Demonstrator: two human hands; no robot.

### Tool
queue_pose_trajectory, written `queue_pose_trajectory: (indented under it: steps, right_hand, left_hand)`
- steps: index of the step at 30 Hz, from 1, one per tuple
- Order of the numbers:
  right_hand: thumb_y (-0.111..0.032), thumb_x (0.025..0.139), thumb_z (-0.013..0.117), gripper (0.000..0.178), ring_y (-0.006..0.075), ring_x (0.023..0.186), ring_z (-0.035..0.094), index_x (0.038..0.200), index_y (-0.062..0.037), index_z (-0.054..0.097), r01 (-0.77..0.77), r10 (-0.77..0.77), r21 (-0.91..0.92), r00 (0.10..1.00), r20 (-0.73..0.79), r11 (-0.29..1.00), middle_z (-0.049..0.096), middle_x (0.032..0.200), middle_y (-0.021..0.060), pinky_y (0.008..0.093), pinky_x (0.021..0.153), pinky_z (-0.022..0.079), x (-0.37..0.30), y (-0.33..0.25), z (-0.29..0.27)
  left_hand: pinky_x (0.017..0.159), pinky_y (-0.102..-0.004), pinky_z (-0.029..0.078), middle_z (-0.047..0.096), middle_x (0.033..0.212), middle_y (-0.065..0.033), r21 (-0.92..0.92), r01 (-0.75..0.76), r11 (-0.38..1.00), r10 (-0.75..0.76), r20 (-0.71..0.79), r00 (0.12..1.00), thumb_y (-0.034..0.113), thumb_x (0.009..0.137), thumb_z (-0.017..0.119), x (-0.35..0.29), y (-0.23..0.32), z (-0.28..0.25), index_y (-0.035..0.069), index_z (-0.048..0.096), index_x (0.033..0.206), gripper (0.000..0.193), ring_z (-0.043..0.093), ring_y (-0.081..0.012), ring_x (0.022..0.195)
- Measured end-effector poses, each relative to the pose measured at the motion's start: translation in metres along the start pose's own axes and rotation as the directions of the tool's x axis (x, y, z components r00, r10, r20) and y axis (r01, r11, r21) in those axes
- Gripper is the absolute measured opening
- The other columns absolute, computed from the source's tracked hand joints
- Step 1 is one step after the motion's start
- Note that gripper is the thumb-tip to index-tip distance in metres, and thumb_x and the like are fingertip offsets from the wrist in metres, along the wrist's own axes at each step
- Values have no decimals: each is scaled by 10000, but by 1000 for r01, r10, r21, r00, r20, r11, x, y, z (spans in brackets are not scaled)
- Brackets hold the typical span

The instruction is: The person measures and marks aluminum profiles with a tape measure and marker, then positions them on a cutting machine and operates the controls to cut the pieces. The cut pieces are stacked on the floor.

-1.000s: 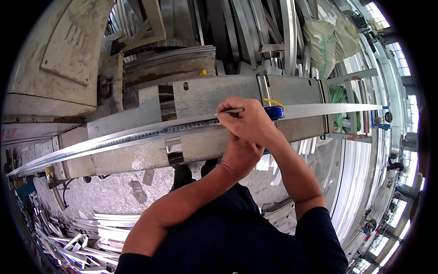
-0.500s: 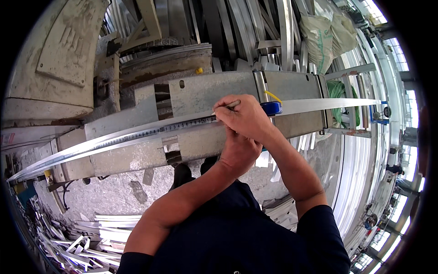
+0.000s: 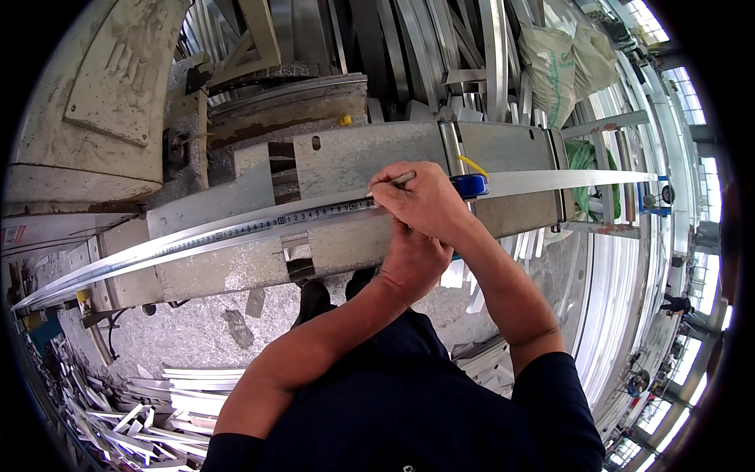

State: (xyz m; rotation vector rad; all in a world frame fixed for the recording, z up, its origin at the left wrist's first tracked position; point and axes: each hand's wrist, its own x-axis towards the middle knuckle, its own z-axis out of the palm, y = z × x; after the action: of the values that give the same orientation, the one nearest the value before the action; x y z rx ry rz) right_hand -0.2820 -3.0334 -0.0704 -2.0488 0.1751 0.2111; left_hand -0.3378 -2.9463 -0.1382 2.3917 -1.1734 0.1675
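Right hand [image 3: 425,200] pinches a pencil [image 3: 391,183] with its tip at the tape measure [image 3: 259,226] stretched along the metal strip [image 3: 566,181] on the saw bench [image 3: 354,157]; left hand [image 3: 413,259] presses underneath, fingers curled. Marking looks underway; the next stroke needs a steady tape.

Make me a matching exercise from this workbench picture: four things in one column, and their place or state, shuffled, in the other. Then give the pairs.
Things:
1. pencil
2. tape measure case
3. sacks
4. metal offcuts

Places or states:
A. piled on the floor, lower left
B. blue, on the long metal strip, right of the hand
C. pinched in the right hand, tip at the tape
D. stacked far behind the bench, upper right

Pairs: 1-C, 2-B, 3-D, 4-A
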Motion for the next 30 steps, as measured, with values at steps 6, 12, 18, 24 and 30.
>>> queue_pose_trajectory:
  steps: [6,12,18,24,30]
  right_hand:
    - [-124,847,627,207,95,675,621,936,51,691,-3,3,-1,1000,-1,1000,674,702,79,268,652,530,0,-2,0]
    - [-169,798,640,212,284,643,678,882,9,718,20,-18,39,998,-62,999,658,686,198,329,683,538,-1,-2,3]
    - [-135,847,633,211,98,671,618,940,45,692,4,-4,-6,1000,-19,1000,672,699,77,268,649,524,0,-2,1]
    - [-143,849,637,217,97,677,621,947,42,694,8,-8,-3,1000,-22,1000,678,709,78,267,649,525,0,-2,0]
    - [-136,848,634,216,86,684,619,955,40,699,-18,19,28,1000,-13,999,683,717,73,258,654,525,-1,-2,1]
  left_hand:
    - [1004,-560,294,601,1231,-100,13,-21,1000,21,-14,1000,186,838,616,-1,-2,1,46,628,1196,385,479,-304,1224]
    - [1001,-567,295,611,1219,-97,33,-36,999,36,-1,999,187,823,620,-1,-2,0,59,637,1189,389,478,-303,1232]
    - [1010,-605,287,621,1210,-105,24,-35,999,35,-17,999,196,788,632,-2,-3,4,75,654,1176,407,479,-331,1241]
    - [1011,-629,284,626,1206,-108,74,-67,995,67,3,998,208,761,646,-2,-3,0,81,672,1155,415,476,-351,1246]
    - [1012,-619,292,634,1188,-101,32,-48,998,47,45,998,214,761,647,-3,-3,3,95,675,1156,414,480,-334,1245]
